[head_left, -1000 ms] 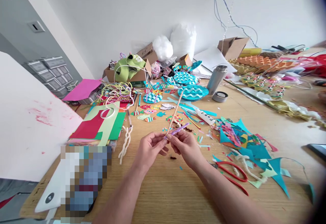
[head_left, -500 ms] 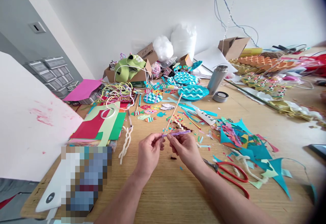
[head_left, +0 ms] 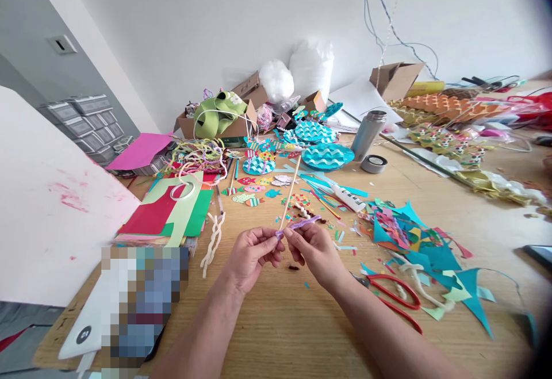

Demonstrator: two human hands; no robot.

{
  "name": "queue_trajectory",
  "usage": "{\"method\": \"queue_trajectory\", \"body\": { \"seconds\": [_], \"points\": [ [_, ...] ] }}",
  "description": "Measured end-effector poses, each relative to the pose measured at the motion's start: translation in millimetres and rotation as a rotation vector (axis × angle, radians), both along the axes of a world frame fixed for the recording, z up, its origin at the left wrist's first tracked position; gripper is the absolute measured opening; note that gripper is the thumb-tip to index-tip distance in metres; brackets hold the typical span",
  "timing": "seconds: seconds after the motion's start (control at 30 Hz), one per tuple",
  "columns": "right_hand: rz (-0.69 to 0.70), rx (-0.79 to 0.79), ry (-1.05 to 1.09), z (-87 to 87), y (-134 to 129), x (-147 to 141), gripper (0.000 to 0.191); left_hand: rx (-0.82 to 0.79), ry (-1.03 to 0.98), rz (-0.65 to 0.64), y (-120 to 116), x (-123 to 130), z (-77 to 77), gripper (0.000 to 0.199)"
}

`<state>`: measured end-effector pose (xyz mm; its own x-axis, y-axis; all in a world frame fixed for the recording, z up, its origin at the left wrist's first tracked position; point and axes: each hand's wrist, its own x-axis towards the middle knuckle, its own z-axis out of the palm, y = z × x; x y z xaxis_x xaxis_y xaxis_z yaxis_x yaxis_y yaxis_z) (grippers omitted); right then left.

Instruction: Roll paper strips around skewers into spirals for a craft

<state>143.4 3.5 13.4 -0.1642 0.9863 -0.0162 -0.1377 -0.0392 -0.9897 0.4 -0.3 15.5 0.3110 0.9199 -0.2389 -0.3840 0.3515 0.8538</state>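
My left hand (head_left: 254, 255) is closed in a pinch at the lower end of a thin wooden stick (head_left: 290, 192), which points up and away from me. A fuzzy purple pipe cleaner (head_left: 307, 222) meets the stick at that end. Between thumb and finger, my right hand (head_left: 317, 249) grips the pipe cleaner close to the stick, and its free end sticks out to the right. My fingers partly hide where the two join. Just beyond my right hand lies a brown and white twisted piece (head_left: 304, 211) among paper confetti.
Red-handled scissors (head_left: 394, 291) lie beside my right forearm, near teal paper scraps (head_left: 435, 258). Farther back are a glue tube (head_left: 347, 198), paper fish (head_left: 254, 201), a blue wavy shell shape (head_left: 328, 157) and a steel flask (head_left: 368, 134). Coloured paper sheets (head_left: 200, 212) are stacked on the left.
The stick has tipped more upright, its top moving left. My left fingers have shifted around its lower end, and the pipe cleaner's free end now slants up more.
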Motion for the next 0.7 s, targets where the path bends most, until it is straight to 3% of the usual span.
{"method": "queue_trajectory", "body": {
  "seconds": [0.33,0.5,0.7],
  "points": [
    [0.219,-0.009,0.138,-7.9,6,8,0.028,-0.098,-0.134,-0.177,0,-6,-1.7,0.015],
    [0.19,-0.014,0.168,-9.5,8,11,0.023,-0.135,-0.131,-0.18,1,-5,-1.5,0.015],
    [0.11,-0.013,0.092,-9.0,9,10,0.024,0.008,-0.001,-0.154,-1,-3,-1.6,0.02]
  ]
}}
